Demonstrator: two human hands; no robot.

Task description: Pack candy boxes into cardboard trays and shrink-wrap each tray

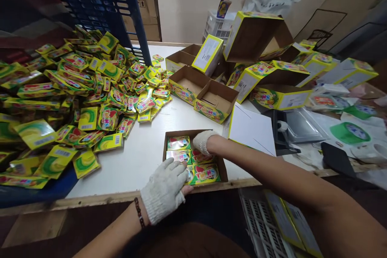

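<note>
A low open carton (224, 169) stands at the table's front edge with several small yellow-green packets (205, 173) laid flat inside, printed with fruit. My left hand (165, 187), in a white knit glove with bare fingertips, lies over the carton's near left side. Its fingers are stretched toward the packets and touch them. Gloved likewise, my right hand (203, 142) reaches down into the far part of the carton, above a packet. Its fingers bend downward and their tips are hidden, so any hold on a packet cannot be made out.
Left on the white table (136, 161) spreads a large heap of packets (81, 84), spilling from a tilted blue crate (137, 16). Behind the carton are open cartons (202, 92), with more stacked right. A tape dispenser (282, 129) and green tape rolls (349, 133) lie farther right.
</note>
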